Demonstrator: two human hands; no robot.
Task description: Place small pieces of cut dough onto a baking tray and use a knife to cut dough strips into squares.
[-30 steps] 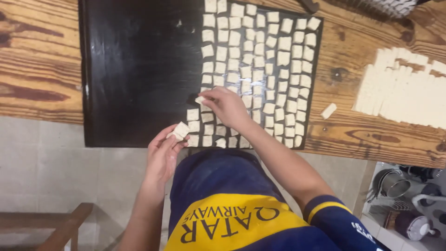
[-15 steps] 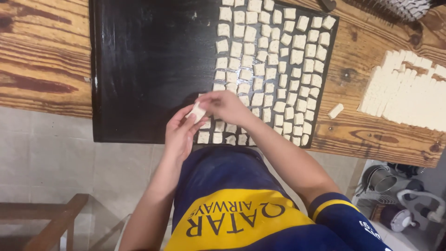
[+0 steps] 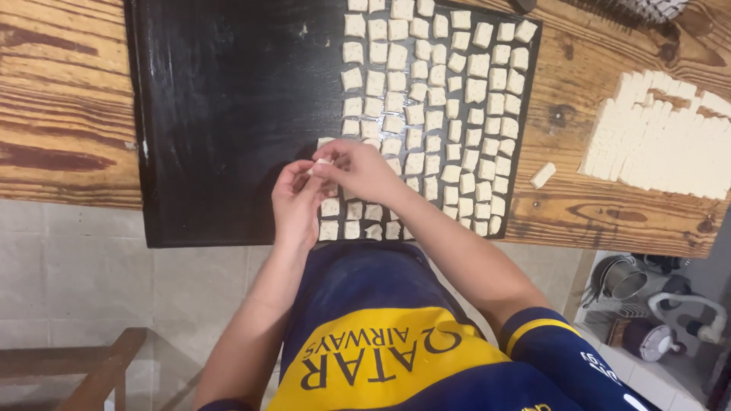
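Together over the black tray's [image 3: 228, 114] near edge, pinching one dough square [image 3: 323, 163].
Left hand [image 3: 295, 204] and right hand [image 3: 364, 170] both gripping it; bare tray leftward, wooden table [image 3: 61, 99] beyond.

Wooden surface [image 3: 68, 114] spreads left and right of the fingers. Slab of cut dough strips [image 3: 662, 137] well right of them, one loose dough bit [image 3: 542, 175] nearer. Wooden chair [image 3: 91, 365] below left, metal pots [image 3: 624, 278] below right.
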